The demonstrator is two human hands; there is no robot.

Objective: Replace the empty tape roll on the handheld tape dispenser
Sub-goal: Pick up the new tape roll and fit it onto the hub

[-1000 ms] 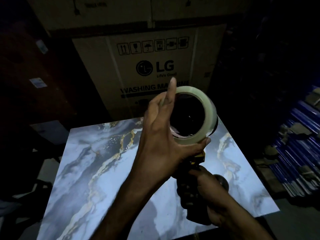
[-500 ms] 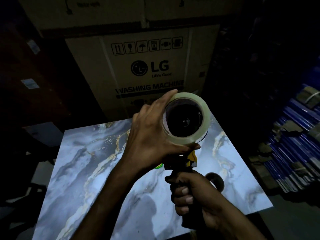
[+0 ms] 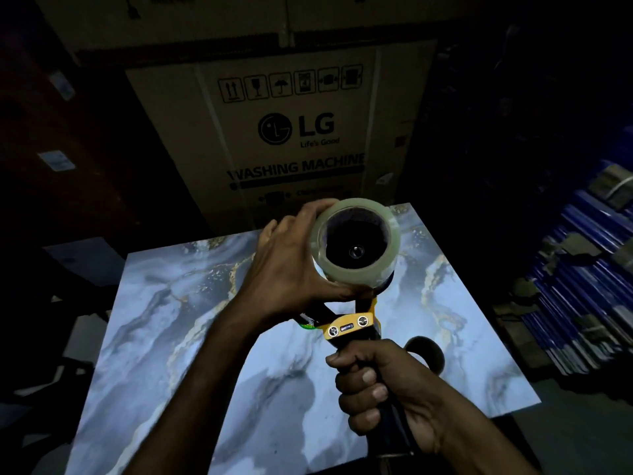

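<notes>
A full roll of clear tape (image 3: 356, 279) sits around the dark hub of the handheld tape dispenser (image 3: 349, 328), which has a yellow frame and a black handle. My left hand (image 3: 291, 269) wraps the roll from its left side, thumb under it and fingers over the top. My right hand (image 3: 380, 382) is closed around the black handle below. A dark empty tape core (image 3: 426, 351) lies on the marble-patterned tabletop (image 3: 191, 337), just right of my right hand. The scene is dim.
A large LG washing-machine carton (image 3: 294, 132) stands behind the table, with more cartons stacked above. Blue stacked boxes (image 3: 589, 269) fill the right side. Dark floor and a grey object lie to the left of the table.
My left hand has lowered and curled around the roll; its raised finger has come down. The roll sits lower and squarer on the dispenser hub, and the yellow frame has come into sight.
</notes>
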